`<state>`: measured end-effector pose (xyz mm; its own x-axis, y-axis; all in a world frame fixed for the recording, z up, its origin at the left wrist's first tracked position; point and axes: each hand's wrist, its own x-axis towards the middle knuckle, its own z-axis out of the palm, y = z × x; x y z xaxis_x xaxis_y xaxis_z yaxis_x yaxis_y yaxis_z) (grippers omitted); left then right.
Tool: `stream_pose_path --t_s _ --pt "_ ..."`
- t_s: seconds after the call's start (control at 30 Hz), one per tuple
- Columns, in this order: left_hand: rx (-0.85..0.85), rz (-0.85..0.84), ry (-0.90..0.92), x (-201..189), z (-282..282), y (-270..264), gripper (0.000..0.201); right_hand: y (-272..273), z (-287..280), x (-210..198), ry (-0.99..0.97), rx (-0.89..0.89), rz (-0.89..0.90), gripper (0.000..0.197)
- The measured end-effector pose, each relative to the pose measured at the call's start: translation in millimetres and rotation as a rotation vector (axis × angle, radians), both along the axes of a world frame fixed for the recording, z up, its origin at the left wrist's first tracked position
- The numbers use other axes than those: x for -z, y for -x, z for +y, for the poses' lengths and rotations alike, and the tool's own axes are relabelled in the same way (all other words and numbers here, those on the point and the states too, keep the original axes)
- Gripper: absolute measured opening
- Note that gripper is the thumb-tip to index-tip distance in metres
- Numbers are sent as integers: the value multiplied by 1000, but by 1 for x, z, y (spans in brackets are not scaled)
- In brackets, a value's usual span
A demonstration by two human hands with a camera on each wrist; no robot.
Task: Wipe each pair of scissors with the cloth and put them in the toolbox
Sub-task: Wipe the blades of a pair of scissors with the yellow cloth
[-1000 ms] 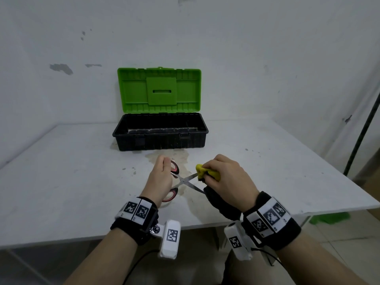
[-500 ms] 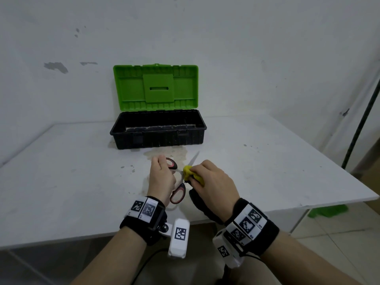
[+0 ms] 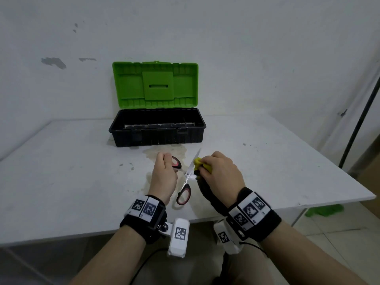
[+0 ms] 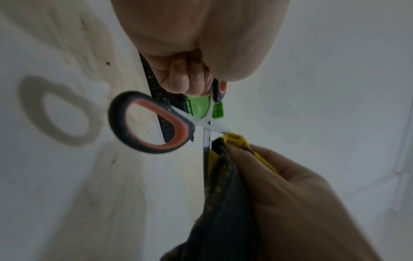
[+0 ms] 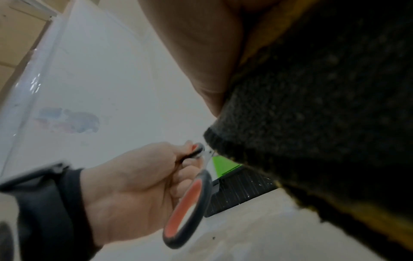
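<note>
Currently the scissors (image 3: 186,177) are held above the worktop (image 3: 61,171), blades splayed open; one blade points up and away toward the toolbox (image 3: 157,130), its tip free in the air; the other blade runs rightward into the cloth (image 3: 198,163); the long axis of the free blade and its handle loop runs from near-left to far-right in the head view; one red-and-black loop hangs nearest the person, unheld.

Left hand (image 3: 164,175): fingers curled round the far handle loop, gripping it; back of hand up, wrist straight, forearm coming in from below.

Right hand (image 3: 220,173): fingers and thumb pinch the yellow-and-dark cloth round a blade just past the pivot; the rest of the cloth hangs below the palm toward the wrist.

Scissors lie between the two hands, pivot just left of the right fingertips (image 4: 236,150); toolbox stands open behind them, green lid upright, near but apart; pale stain on the worktop under the hands.
</note>
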<state>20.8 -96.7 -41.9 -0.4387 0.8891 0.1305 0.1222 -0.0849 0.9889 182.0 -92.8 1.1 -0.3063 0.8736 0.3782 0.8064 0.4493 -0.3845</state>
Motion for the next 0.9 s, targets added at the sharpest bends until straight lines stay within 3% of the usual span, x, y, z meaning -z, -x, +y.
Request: stream_pose_path --t_s 0.2,0.27,0.53,0.9 --pt "-67 -506 -8 -6 -2 9 29 -17 1 -5 -101 -11 206 17" --pt "-64 -592 12 -10 -2 8 29 -16 -2 -10 -131 -22 246 16" --pt "4 -763 -14 -12 -4 18 25 -22 -4 -20 -268 9 467 13" --pt "166 -785 41 -20 -12 15 28 -11 1 -7 134 -46 260 25"
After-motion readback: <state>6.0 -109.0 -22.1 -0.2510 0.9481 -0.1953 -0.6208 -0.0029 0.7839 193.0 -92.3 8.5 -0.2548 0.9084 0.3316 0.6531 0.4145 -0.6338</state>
